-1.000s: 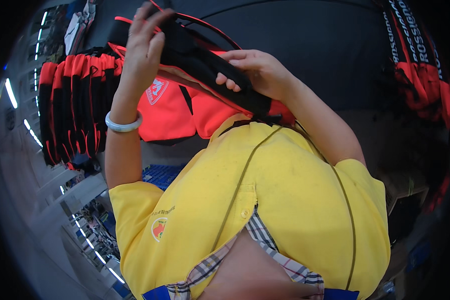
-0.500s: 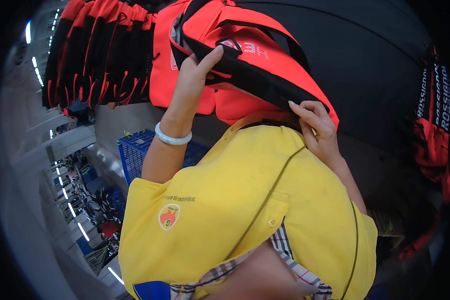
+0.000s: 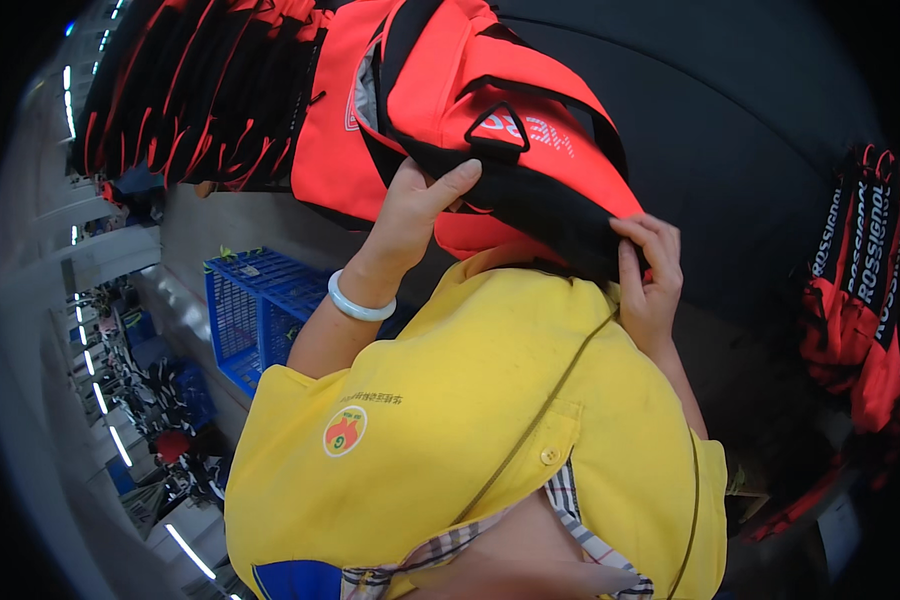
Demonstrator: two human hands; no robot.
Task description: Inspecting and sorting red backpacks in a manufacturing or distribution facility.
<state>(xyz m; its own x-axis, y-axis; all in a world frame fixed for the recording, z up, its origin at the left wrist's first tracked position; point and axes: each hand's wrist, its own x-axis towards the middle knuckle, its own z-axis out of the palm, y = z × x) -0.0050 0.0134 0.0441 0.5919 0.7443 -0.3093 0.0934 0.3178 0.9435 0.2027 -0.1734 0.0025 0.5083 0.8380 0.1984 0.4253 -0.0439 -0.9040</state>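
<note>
A bright red and black fabric bag lies in front of me, with a triangular black patch and pale lettering on its red face. Its grey lining shows at an opening on the left. My left hand, with a pale bangle at the wrist, is closed on the black edge panel, thumb on top and fingers mostly hidden underneath. Farther right along that same panel, my right hand pinches the corner between thumb and bent fingers. The panel is stretched between both hands, close to my yellow shirt.
A dark table surface extends behind and to the right. Several similar red-and-black pieces are packed in a row at the far left. A blue plastic crate stands low on the left. At the right edge hangs a red-and-black bundle.
Both hands and the held black panel have shifted down in the picture and slightly right, nearer my body. The triangular patch shows more fully. The surroundings have shifted as my head moved.
</note>
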